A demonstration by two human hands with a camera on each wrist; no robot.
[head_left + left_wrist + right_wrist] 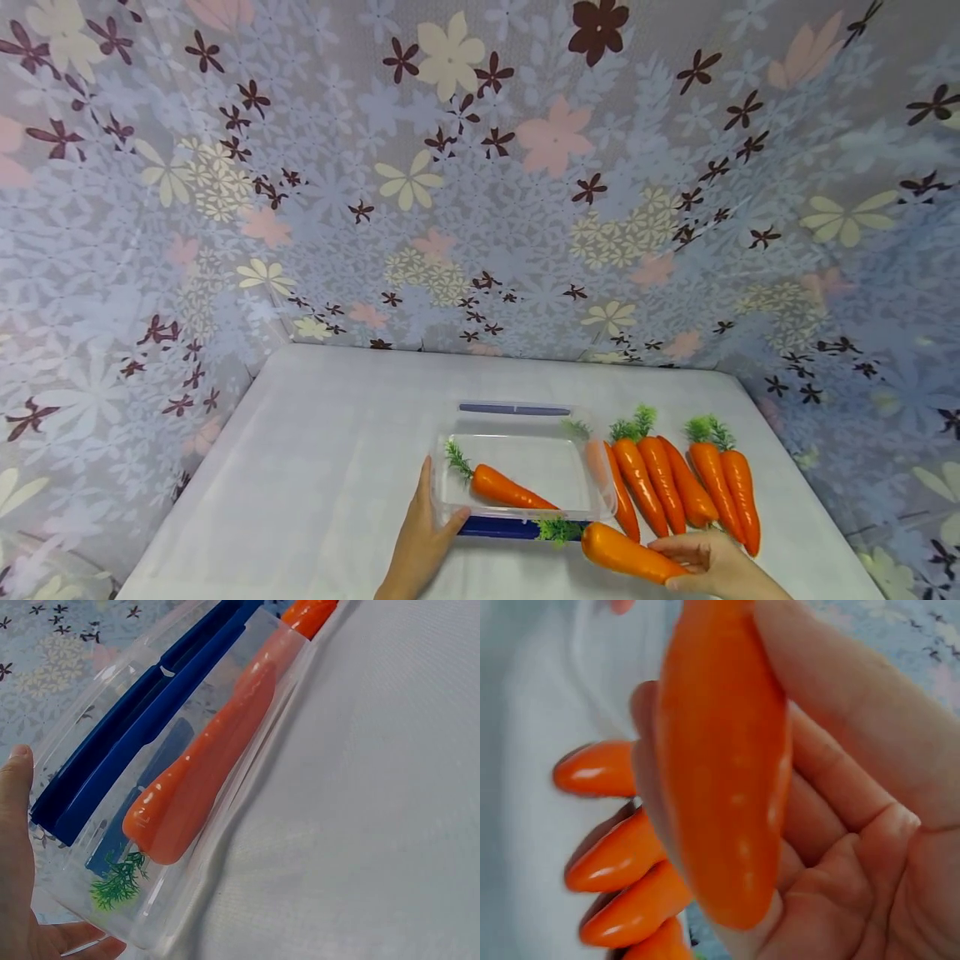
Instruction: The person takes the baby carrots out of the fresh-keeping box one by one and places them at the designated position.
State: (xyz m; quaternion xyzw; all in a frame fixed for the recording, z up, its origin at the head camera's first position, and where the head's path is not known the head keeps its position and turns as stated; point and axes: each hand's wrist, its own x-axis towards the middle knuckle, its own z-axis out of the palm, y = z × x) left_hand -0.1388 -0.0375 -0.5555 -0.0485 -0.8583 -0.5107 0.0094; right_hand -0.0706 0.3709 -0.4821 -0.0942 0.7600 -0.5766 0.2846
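Observation:
A clear plastic container (525, 437) with blue side clips stands on the white table. My left hand (422, 537) holds its near left corner, thumb by the front rim and fingers along the left side. Inside lies one orange carrot (195, 765) with a green leafy top, seen through the wall in the left wrist view. In front of the container's right part, my right hand (708, 560) grips another carrot (630, 553) near its narrow end. That carrot's green top (558, 529) points left and overlaps the blue front clip (495, 526).
Right of the container, several carrots (660, 479) lie side by side, green tops mostly toward the back. Two more carrots (726, 492) lie at their right. A flower-patterned cloth (480, 208) rises behind and beside the white table (315, 450).

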